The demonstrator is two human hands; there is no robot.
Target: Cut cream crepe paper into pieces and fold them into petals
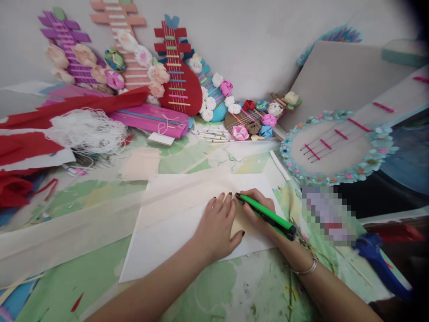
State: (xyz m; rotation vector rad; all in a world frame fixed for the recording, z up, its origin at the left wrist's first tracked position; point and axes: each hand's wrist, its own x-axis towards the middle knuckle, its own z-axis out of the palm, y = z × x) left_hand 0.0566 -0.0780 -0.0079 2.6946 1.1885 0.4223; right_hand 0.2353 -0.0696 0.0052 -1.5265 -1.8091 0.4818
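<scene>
My right hand (258, 218) grips a green utility knife (270, 215), with its black tip pointing left towards my left fingertips. Fingers outstretched, my left hand (216, 230) lies flat on a long, thin cream paper strip (177, 197). This strip runs off to the left across a white board (157, 239) that rests on the table. Whether the knife's blade touches the paper cannot be made out. Just right of my right wrist lies a pair of scissors (301, 235), partly covered by the arm.
Decorated lute-shaped crafts, including a red one (192, 96), lean along the wall. White string (89, 132) is heaped on red material at left. A blue glue gun (378, 264) lies at right, below a flower-edged lute craft (335, 156). The tablecloth (221, 286) is green and white.
</scene>
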